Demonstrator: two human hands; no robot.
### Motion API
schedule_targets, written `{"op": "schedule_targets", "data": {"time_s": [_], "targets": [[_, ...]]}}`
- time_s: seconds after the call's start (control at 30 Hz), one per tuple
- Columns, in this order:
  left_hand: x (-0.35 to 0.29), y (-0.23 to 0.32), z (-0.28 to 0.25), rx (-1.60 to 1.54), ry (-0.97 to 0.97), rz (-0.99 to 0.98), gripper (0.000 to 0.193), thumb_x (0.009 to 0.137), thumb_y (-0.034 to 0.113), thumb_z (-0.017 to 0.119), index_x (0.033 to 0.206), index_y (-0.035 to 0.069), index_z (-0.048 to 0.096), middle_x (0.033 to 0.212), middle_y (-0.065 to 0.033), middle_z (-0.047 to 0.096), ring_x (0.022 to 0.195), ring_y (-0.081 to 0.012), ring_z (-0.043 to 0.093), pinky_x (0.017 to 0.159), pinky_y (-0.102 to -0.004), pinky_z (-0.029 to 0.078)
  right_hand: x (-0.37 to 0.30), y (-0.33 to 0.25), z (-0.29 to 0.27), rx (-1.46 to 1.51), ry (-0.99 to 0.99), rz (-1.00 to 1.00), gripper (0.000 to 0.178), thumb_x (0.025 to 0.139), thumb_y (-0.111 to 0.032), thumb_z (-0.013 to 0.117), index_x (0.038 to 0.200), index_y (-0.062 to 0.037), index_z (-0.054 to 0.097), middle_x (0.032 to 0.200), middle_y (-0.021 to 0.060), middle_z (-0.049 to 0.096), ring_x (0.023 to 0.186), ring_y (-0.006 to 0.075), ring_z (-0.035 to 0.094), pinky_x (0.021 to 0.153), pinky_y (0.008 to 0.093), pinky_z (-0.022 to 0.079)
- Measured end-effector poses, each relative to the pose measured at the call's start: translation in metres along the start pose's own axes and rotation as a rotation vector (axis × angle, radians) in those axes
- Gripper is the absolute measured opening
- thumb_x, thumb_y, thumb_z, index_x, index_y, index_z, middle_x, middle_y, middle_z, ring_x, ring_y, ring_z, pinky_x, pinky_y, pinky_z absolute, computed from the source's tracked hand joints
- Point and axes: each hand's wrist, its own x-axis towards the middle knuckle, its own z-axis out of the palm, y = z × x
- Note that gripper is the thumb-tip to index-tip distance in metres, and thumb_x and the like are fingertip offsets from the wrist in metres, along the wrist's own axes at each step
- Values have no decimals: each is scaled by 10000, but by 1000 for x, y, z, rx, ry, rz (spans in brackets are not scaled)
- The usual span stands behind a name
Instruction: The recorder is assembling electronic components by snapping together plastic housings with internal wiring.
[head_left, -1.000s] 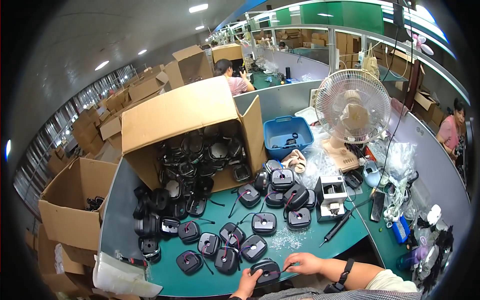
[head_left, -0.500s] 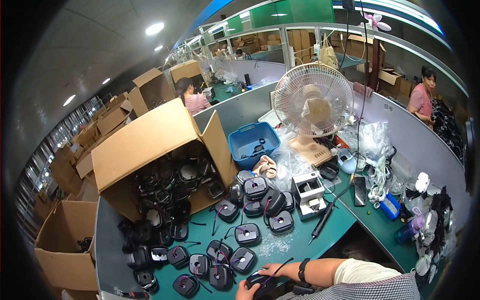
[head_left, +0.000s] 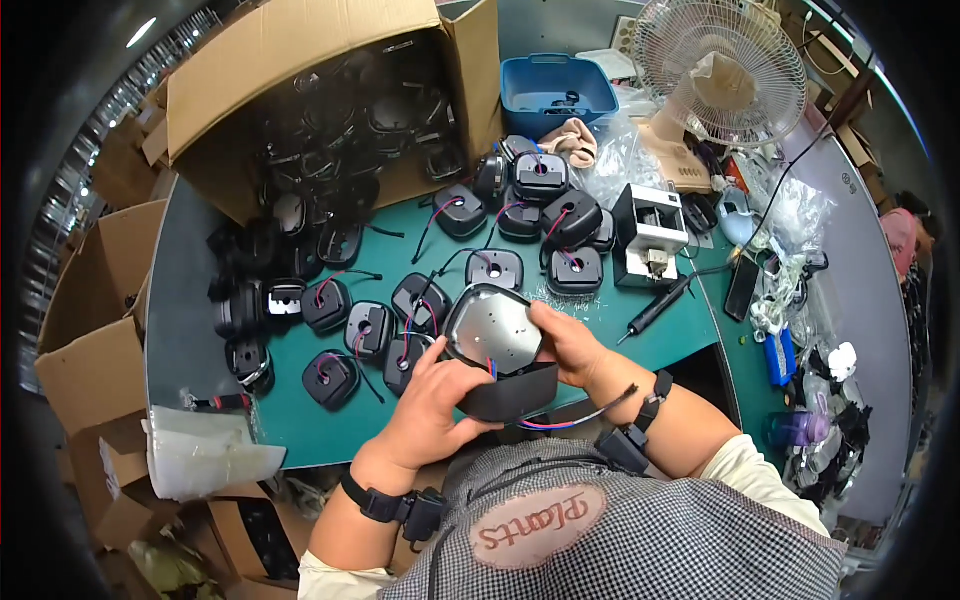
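In front of my chest I hold a black rounded-square housing (head_left: 512, 398) with its lid part tilted up, a shiny silver plate (head_left: 493, 332) facing me. My left hand (head_left: 435, 402) grips the housing at its left side, fingers at the gap between the two parts. My right hand (head_left: 572, 345) pinches the right edge of the part with the silver plate. Red and blue wires show in the gap, and a wire lead (head_left: 590, 411) trails out to the right. Just beyond lie several similar black housings (head_left: 370, 330) with wires.
A cardboard box (head_left: 300, 60) full of black housings lies on its side at left. Farther back are a blue basket (head_left: 557, 90) and a fan (head_left: 720, 75). A small white-and-black machine (head_left: 650, 235) and a soldering iron (head_left: 660, 308) sit right on the green bench (head_left: 290, 435).
The view has tilted down. Both hands have raised the housing from the bench edge to before my chest, and its two parts now stand apart with the silver plate showing.
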Motion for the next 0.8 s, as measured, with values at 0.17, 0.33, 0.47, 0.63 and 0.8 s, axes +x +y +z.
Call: {"op": "schedule_targets", "data": {"time_s": [0.17, 0.33, 0.47, 0.63, 0.8], "targets": [[-10, 3, 16, -886, 295, -381, 683, 815, 309, 804, 1284, 10, 408, 1199, -111, 561, 1118, -189, 562, 981, -340, 445, -14, 13, 12, 252, -168, 10, 661, 980, -480, 506, 1479, -81, 337, 1402, 139, 503, 1264, 253, 529, 987, 434, 504], [-3, -3, 24, -1087, 456, -604, 569, 906, 351, 704, 1255, -11, 438, 1131, -59, 579, 1054, -135, 545, 969, -294, 425, -27, 17, 25, 65, -219, -87, 741, 919, -606, 508, 1473, -135, 361, 1391, 86, 518, 1267, 214, 526, 991, 409, 504], [0, 5, 31, -570, 555, -341, 706, 817, 501, 757, 1198, -7, 448, 1039, -81, 597, 950, -148, 573, 846, -302, 481, -24, 20, 23, 13, -157, -40, 757, 927, -656, 417, 1469, -129, 367, 1385, 85, 518, 1239, 199, 540, 976, 395, 505], [6, 13, 31, -427, 559, -385, 762, 767, 581, 759, 1148, -1, 447, 956, -109, 607, 902, -219, 596, 811, -347, 494, -26, 16, 27, 76, -116, 20, 770, 946, -677, 329, 1436, -89, 409, 1370, 98, 530, 1229, 215, 545, 1015, 395, 466], [2, 13, 29, 77, 501, -414, 745, 756, 587, 753, 1097, 2, 442, 1099, -193, 561, 1058, -345, 557, 923, -412, 448, -31, 8, 36, 90, -159, -7, 771, 961, -661, 319, 1413, -47, 430, 1362, 119, 533, 1234, 227, 541, 1039, 404, 447]]}}
